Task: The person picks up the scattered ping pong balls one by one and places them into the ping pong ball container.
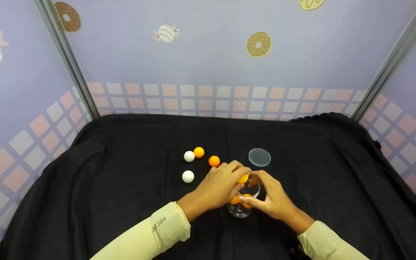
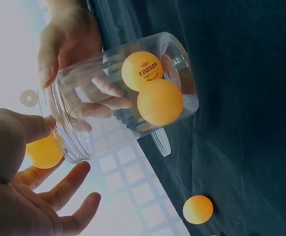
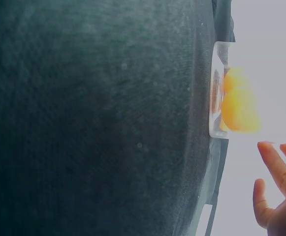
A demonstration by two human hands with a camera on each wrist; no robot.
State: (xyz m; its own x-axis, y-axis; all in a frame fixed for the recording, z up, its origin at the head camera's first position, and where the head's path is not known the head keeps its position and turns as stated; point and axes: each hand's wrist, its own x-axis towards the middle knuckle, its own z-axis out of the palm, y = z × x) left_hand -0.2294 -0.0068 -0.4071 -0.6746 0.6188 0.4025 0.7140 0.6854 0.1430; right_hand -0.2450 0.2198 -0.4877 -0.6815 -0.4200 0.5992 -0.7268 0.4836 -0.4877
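Note:
My left hand [image 1: 220, 184] pinches an orange ping-pong ball [image 1: 243, 178] at the open mouth of a clear jar [image 1: 239, 211]. In the left wrist view, that ball [image 2: 45, 153] lies beside the threaded rim, with thumb and fingers about it. My right hand [image 1: 274, 196] grips the jar near its top, fingers round the far side and thumb in front. Two orange balls [image 2: 160, 102] rest inside at the jar's bottom, one marked with print. The right wrist view is overexposed; the jar's base [image 3: 215, 88] and the orange balls [image 3: 238, 108] show there.
On the black cloth [image 1: 139, 162], left of the jar, lie two white balls [image 1: 188, 176] and two orange balls [image 1: 199, 152]. A clear round lid [image 1: 259, 157] lies behind the jar. Patterned panels [image 1: 211, 57] stand at the back and sides.

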